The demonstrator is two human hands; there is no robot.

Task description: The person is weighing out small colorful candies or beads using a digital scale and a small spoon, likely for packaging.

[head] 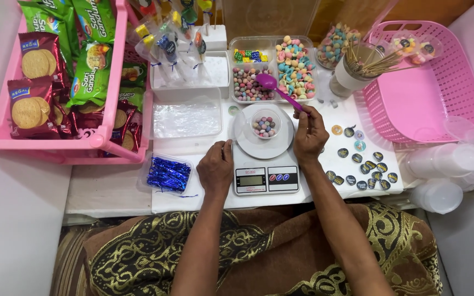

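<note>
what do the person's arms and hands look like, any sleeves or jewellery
Both forearms are bare, with no sleeves reaching them. The left hand and right hand show no gloves, rings or watch. A brown cloth with gold patterning drapes below the arms.

My left hand (215, 167) rests palm down, fingers curled loosely together, knuckles facing up. My left forearm runs up from the lower centre, bare to the elbow. My right hand (309, 134) sits higher and further forward, fingers pinched closed in a precision grip, wrist slightly bent. My right forearm angles in from the lower right.
</note>
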